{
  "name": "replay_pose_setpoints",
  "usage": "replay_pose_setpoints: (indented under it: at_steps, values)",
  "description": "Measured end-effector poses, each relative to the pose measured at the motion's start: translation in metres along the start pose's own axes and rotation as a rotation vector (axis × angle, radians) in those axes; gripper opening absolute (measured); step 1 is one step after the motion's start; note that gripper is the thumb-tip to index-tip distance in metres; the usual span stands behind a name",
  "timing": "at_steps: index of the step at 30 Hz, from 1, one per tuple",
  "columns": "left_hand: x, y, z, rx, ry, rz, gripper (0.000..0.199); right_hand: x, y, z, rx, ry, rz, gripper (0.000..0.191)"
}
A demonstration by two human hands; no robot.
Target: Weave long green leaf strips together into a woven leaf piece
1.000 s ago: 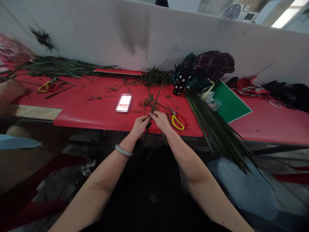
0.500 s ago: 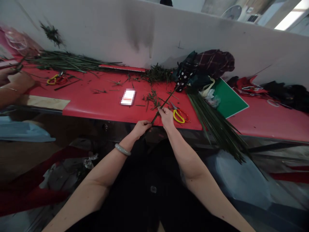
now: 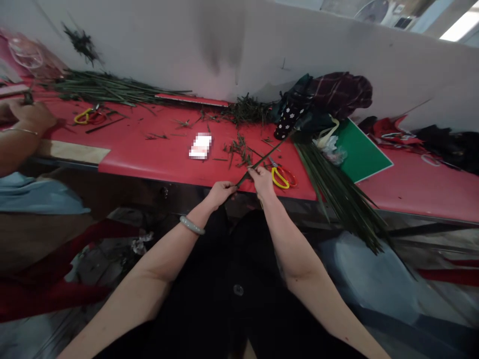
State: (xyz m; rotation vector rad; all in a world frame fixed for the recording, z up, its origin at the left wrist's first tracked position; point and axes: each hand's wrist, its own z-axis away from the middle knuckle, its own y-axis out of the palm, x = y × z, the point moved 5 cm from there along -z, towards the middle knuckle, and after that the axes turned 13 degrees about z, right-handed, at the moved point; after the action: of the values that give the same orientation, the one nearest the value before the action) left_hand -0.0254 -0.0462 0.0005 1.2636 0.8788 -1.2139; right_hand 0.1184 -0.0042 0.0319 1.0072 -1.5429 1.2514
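A long, narrow green leaf strip (image 3: pixel 266 155) runs slantwise between my hands over the front edge of the red table. Its lower end is pinched in my left hand (image 3: pixel 221 193), which has a pale bangle on the wrist. Higher on the strip, my right hand (image 3: pixel 262 181) grips it between thumb and fingers. Just right of that hand lie scissors (image 3: pixel 281 177) with one yellow and one red handle loop. Leaf scraps (image 3: pixel 239 148) are scattered behind my hands.
A bundle of long leaves (image 3: pixel 333 194) hangs over the table edge at right, beside a green board (image 3: pixel 366 152). Farther back stands a flower-patterned black item (image 3: pixel 288 119). A phone (image 3: pixel 200 146) lies mid-table. At left are another person's hands (image 3: pixel 32 115), more scissors (image 3: pixel 89 116) and green stems (image 3: pixel 108 87).
The view has shifted slightly. Both hands keep hold of the leaf strip, whose far end now leans further right. The other person's hands at left have moved a little.
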Motion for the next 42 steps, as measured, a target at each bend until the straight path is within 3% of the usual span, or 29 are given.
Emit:
replay_pose_setpoints:
  at_steps: [4,13,19,22,24,26,31,36,42]
  values:
    - [-0.003,-0.007,-0.007,0.013,0.027,-0.103,0.016,0.004,-0.027,-0.004,-0.149,0.005,-0.076,0.023]
    - [-0.036,-0.041,-0.028,-0.002,0.147,-0.319,0.017,0.000,-0.068,-0.013,-0.374,-0.010,-0.198,0.025]
    - [-0.039,-0.058,-0.041,-0.187,0.158,-0.048,0.013,-0.016,-0.093,-0.020,-0.529,-0.023,-0.287,0.022]
    - [-0.032,-0.054,-0.039,-0.262,0.150,0.120,0.015,-0.022,-0.100,-0.022,-0.589,-0.016,-0.308,0.020]
    - [-0.026,-0.041,-0.036,-0.214,0.134,0.167,0.019,-0.020,-0.095,-0.020,-0.586,-0.005,-0.309,0.020]
    - [-0.023,-0.021,-0.033,-0.083,0.122,0.188,0.022,-0.014,-0.080,-0.014,-0.544,0.005,-0.300,0.021]
    - [-0.029,0.013,-0.027,0.058,0.113,0.268,0.032,0.014,-0.018,0.010,-0.339,-0.009,-0.274,0.019]
    - [-0.040,0.003,-0.025,0.010,0.161,0.370,0.030,0.032,0.024,0.021,-0.221,-0.019,-0.167,0.018]
    - [-0.042,-0.009,-0.025,-0.028,0.180,0.511,0.024,0.037,0.040,0.021,-0.193,-0.066,-0.090,0.017]
